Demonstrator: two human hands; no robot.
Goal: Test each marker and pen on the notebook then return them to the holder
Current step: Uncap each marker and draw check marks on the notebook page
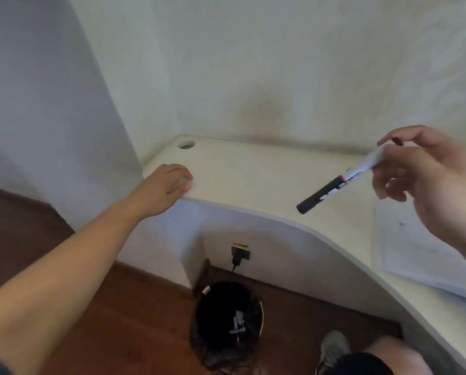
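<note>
Nearest the camera, at the bottom edge, a grey shoe (334,347) and a bare knee in dark shorts show above the reddish-brown wooden floor (134,320). Just left of them a black round bin lined with a dark bag (227,323) stands on the floor, and behind it a black plug sits in a wall socket (239,253) under the table.

The left forearm stretches from the lower left corner up to the white curved-edge table (253,180). The left hand (163,186) rests at the table's near left corner, its fingers bent over something small and pale — too blurred to name, and whether it is gripped I cannot tell.

On the right, the right hand (426,171) hovers above the table and pinches a white-barrelled marker with a black cap (337,185) by its rear end, the capped end slanting down and to the left, clear of the surface. Below that hand lies a white sheet of the open notebook (415,253), with a few faint marks.

Farther back, a round cable hole (186,144) is cut in the table's far left corner, against the pale wall (253,63).
</note>
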